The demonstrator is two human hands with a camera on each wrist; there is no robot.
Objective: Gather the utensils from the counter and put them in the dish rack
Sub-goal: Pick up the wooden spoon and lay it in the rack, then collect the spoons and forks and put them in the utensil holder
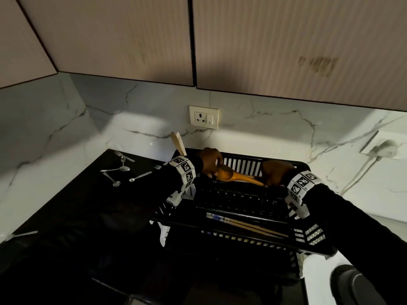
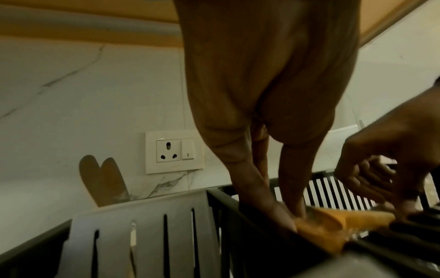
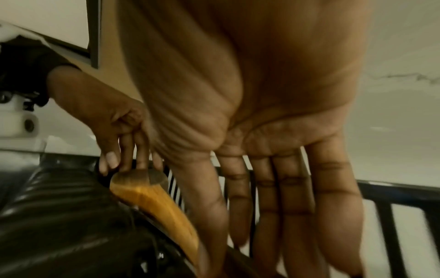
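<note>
A wooden spoon [image 1: 229, 173] [image 2: 333, 225] [image 3: 154, 197] lies across the back of the black dish rack [image 1: 244, 165] [image 2: 228, 199] [image 3: 59, 206]. My left hand [image 1: 209, 161] [image 2: 281, 212] [image 3: 126, 163] pinches its bowl end between thumb and fingers. At the handle end, my right hand [image 1: 275, 175] [image 2: 376, 184] [image 3: 262, 216] hovers with straight fingers, its thumb alongside the handle. Several metal spoons [image 1: 119, 170] and a fork [image 1: 123, 156] lie on the black counter to the left. Chopsticks [image 1: 246, 225] rest in the rack's front tray.
Two wooden spatulas [image 1: 177, 142] [image 2: 102, 180] stand upright in the slotted cutlery holder [image 2: 142, 235] at the rack's back left corner. A wall socket [image 1: 203, 117] sits behind the rack. A plug with a cord [image 1: 383, 148] hangs at the right. Cabinets overhang the counter.
</note>
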